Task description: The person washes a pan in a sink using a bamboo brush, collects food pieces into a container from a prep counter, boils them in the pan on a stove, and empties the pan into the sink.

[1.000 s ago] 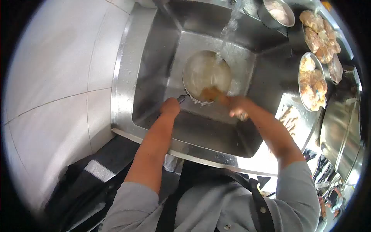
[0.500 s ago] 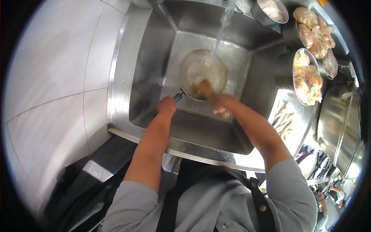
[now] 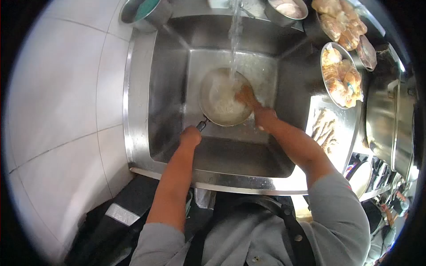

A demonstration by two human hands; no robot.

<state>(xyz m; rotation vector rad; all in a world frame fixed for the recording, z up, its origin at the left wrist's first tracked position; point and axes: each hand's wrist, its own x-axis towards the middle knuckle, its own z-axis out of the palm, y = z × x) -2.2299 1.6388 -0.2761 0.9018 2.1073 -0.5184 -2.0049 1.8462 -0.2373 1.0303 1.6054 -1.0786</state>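
Note:
A round frying pan (image 3: pixel 203 105) with cloudy water in it sits on the bottom of a steel sink (image 3: pixel 262 66). My left hand (image 3: pixel 191 136) is closed around the pan's dark handle (image 3: pixel 202 125). My right hand (image 3: pixel 266 118) grips an orange-brown wooden spatula (image 3: pixel 247 96), whose broad end is over the right side of the pan; blur hides its exact shape. From above, a stream of water (image 3: pixel 234 42) falls into the far part of the pan.
Behind the sink stand a steel pot (image 3: pixel 153 17) and a smaller pot (image 3: pixel 286 13) with pale contents. On the right are an oval tray (image 3: pixel 325 77) of bagged food, more bags (image 3: pixel 339 24), a crumpled cloth (image 3: pixel 325 131) and a large steel vessel (image 3: pixel 381 124). People appear at far right.
The spatula has moved from the near side of the pan to its right side, with my right hand following. My left hand stays on the handle. The camera view has shifted somewhat.

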